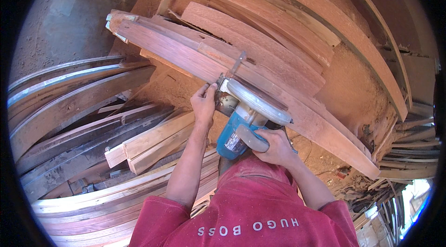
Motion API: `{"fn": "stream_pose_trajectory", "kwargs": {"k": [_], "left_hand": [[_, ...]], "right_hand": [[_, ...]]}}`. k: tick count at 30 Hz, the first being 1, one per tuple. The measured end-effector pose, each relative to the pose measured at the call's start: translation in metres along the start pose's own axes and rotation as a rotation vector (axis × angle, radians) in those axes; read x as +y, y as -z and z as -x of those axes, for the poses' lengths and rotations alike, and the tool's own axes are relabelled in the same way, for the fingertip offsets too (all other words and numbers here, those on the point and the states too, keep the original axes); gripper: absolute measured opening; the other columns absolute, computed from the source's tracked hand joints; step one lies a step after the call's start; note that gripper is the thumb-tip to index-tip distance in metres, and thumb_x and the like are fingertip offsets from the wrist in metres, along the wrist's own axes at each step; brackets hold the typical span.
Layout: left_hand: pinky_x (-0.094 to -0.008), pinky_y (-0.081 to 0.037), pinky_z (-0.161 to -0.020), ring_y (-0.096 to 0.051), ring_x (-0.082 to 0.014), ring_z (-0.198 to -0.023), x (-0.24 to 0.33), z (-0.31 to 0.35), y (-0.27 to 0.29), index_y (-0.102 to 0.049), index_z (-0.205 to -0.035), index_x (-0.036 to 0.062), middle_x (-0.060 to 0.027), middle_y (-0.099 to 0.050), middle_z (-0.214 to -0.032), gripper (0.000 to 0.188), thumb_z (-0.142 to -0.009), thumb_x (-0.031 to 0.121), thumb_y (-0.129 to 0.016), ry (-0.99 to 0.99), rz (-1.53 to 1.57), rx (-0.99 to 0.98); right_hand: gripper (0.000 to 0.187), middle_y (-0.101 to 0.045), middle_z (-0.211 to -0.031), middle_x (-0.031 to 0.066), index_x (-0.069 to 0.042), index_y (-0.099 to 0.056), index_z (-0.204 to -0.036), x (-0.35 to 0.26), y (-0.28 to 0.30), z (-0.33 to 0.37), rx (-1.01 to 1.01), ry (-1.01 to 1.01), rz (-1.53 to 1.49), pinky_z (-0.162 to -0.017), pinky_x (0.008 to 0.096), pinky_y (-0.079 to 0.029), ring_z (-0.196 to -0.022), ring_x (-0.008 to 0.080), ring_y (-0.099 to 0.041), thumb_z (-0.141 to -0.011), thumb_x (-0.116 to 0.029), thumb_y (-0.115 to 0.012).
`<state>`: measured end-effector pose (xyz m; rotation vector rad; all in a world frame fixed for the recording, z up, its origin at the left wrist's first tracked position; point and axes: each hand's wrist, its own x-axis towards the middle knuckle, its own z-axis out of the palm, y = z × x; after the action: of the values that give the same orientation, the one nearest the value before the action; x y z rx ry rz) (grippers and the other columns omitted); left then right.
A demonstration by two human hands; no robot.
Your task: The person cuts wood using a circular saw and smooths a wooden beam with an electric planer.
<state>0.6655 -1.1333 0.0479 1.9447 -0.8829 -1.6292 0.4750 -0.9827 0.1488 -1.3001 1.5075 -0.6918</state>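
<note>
While the right grip (274,146) closes around the grey handle (251,139), the blue circular saw (246,111) rests at the near edge of a long plank (172,51). The left grip (204,104) touches the saw's front; its closure cannot be told. Open sawdust (355,87) lies beyond the plank; pale beams (158,141) crowd the left forearm (187,168). The blade is hidden.
</note>
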Motion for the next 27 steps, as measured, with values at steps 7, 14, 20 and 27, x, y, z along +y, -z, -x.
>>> {"fn": "stream_pose_trajectory", "kwargs": {"k": [7, 14, 20, 27], "left_hand": [[-0.0256, -0.051, -0.072, -0.064, -0.0133, -0.085, -0.001, -0.010, 0.006, -0.056, -0.125, -0.0178, -0.0157, -0.069, -0.102, 0.055, -0.090, 0.023, -0.071, -0.055, -0.010, 0.021], [-0.0249, -0.050, -0.064, -0.062, -0.0115, -0.078, 0.002, -0.016, 0.012, -0.057, -0.125, -0.0156, -0.0133, -0.070, -0.098, 0.056, -0.089, 0.025, -0.072, -0.030, -0.028, 0.014], [-0.0243, -0.049, -0.061, -0.061, -0.0102, -0.076, 0.004, -0.021, 0.015, -0.057, -0.126, -0.0160, -0.0125, -0.070, -0.097, 0.057, -0.089, 0.025, -0.072, -0.051, -0.028, 0.036], [-0.0252, -0.051, -0.069, -0.063, -0.0130, -0.081, 0.007, -0.026, 0.020, -0.056, -0.126, -0.0171, -0.0149, -0.070, -0.099, 0.058, -0.089, 0.025, -0.072, -0.106, -0.035, 0.077]], "right_hand": [[0.034, -0.070, -0.091, 0.0169, -0.004, -0.067, -0.102, -0.004, -0.003, -0.009, -0.020, -0.024, -0.002, -0.076, 0.0416, -0.055, -0.086, 0.0356, -0.068, -0.072, -0.018, -0.076], [0.038, -0.070, -0.092, 0.0189, -0.002, -0.067, -0.104, -0.005, -0.007, -0.014, -0.008, -0.008, -0.005, -0.075, 0.0410, -0.055, -0.085, 0.0361, -0.069, -0.069, -0.015, -0.077], [0.041, -0.069, -0.091, 0.0208, 0.002, -0.067, -0.104, -0.009, -0.010, -0.019, 0.011, 0.015, -0.022, -0.074, 0.0401, -0.055, -0.083, 0.0371, -0.069, -0.066, -0.010, -0.077], [0.035, -0.071, -0.093, 0.0162, -0.005, -0.067, -0.104, -0.016, -0.013, -0.026, 0.011, -0.013, -0.005, -0.076, 0.0416, -0.055, -0.086, 0.0356, -0.068, -0.073, -0.019, -0.077]]}}
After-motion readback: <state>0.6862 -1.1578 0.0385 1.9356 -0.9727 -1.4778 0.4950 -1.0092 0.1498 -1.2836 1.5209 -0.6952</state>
